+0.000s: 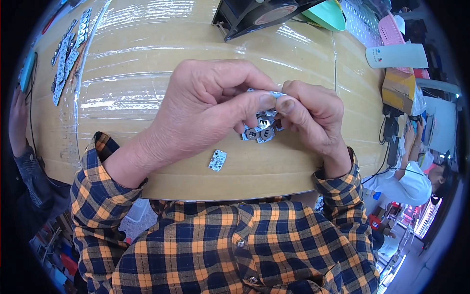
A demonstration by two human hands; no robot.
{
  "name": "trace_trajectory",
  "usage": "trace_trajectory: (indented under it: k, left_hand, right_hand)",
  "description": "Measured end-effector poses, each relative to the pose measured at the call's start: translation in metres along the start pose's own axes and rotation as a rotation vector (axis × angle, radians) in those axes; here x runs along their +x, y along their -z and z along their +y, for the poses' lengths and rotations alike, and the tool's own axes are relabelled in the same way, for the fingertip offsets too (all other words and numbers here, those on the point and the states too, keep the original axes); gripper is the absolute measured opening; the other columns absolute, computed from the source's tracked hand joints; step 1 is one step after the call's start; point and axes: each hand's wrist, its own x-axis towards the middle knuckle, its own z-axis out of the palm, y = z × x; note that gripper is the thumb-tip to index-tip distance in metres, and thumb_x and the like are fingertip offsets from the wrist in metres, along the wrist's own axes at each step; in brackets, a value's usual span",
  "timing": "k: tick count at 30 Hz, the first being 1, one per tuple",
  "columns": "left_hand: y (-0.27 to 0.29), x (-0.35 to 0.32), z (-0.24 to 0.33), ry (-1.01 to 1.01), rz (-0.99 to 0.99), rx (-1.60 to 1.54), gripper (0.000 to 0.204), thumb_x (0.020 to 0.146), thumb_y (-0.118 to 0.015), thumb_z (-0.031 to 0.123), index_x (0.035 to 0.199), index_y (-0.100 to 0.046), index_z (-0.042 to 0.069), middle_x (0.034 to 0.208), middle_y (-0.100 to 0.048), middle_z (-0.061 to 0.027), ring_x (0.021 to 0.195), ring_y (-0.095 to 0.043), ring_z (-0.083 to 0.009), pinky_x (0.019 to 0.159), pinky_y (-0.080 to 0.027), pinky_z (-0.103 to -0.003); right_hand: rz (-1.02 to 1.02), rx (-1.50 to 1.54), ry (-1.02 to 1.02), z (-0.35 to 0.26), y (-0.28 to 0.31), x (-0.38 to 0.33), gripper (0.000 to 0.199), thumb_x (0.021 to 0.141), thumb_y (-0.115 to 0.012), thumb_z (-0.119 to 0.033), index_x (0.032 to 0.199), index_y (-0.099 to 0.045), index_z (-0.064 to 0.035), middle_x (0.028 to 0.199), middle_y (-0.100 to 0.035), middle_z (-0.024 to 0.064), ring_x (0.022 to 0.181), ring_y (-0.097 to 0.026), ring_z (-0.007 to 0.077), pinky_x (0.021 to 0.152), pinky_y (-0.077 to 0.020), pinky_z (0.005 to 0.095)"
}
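Left hand: my left hand is curled with thumb and forefinger pinched together on the upper edge of a small panel of circuit boards.
Right hand: my right hand meets it from the other side, thumb and fingers clamped on the same panel, the two thumbs touching.
Panel: it is held just above the surface, between both hands; I see several small round pieces with dark parts still joined in it.
Loose piece: one small separated board lies flat on the surface, just below the hands and apart from them.
Progress: I judge the breaking-apart has barely started, with one piece off and most of the panel still whole.
Further stock: a row of similar small boards lies at the far left edge of the surface, well apart.
Surroundings: a dark fan housing sits at the far edge; another person's hand rests at the left.
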Motion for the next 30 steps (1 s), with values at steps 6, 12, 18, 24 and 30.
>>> trace_trajectory:
  k: [6,12,18,24,30]
  left_hand:
    - [0.003,0.002,-0.003,0.032,-0.087,-0.134,0.019,0.089,-0.062,0.005,0.106,-0.065,-0.003,0.083,-0.068,-0.007,0.066,-0.065,-0.0094,0.057,-0.055,-0.021]
    - [0.003,0.004,0.0,0.071,-0.027,-0.156,0.021,0.089,-0.061,0.004,0.107,-0.06,-0.005,0.079,-0.066,-0.0081,0.066,-0.066,-0.0114,0.057,-0.055,-0.022]
    - [0.006,0.003,0.002,0.122,-0.116,-0.362,0.009,0.09,-0.061,0.005,0.094,-0.058,-0.003,0.08,-0.066,-0.0099,0.067,-0.066,-0.0123,0.055,-0.055,-0.022]
    - [-0.001,0.002,-0.003,-0.097,0.045,-0.116,0.014,0.09,-0.06,0.001,0.102,-0.06,-0.005,0.081,-0.066,-0.0089,0.073,-0.067,-0.0119,0.062,-0.056,-0.022]
    - [0.001,0.001,-0.001,-0.339,0.07,0.261,0.014,0.085,-0.065,-0.002,0.098,-0.062,-0.005,0.081,-0.066,-0.0073,0.073,-0.067,-0.0116,0.063,-0.054,-0.02]
  right_hand:
    - [0.035,0.009,-0.064,-0.005,-0.004,0.0,0.026,0.095,-0.056,-0.018,0.078,-0.059,0.0004,0.061,-0.056,-0.0005,0.049,-0.049,0.0026,0.044,-0.0351,0.018]
    - [0.029,0.098,-0.166,-0.003,-0.005,-0.001,0.023,0.095,-0.056,-0.018,0.084,-0.057,0.0018,0.061,-0.055,0.0003,0.045,-0.045,0.0021,0.041,-0.0356,0.0172]
    - [-0.033,1.05,-0.427,-0.005,-0.01,0.002,0.03,0.099,-0.045,-0.023,0.077,-0.047,-0.0022,0.055,-0.044,0.0016,0.038,-0.036,0.0049,0.032,-0.0389,0.0224]
    - [0.119,0.77,-0.354,0.002,-0.011,0.0,0.025,0.096,-0.054,-0.018,0.078,-0.054,-0.0002,0.057,-0.053,0.0019,0.041,-0.046,0.0053,0.036,-0.041,0.0197]
    - [0.127,0.546,-0.326,-0.003,-0.013,0.0,0.027,0.097,-0.05,-0.018,0.077,-0.05,-0.0009,0.057,-0.048,0.0023,0.041,-0.041,0.0058,0.035,-0.0397,0.0213]
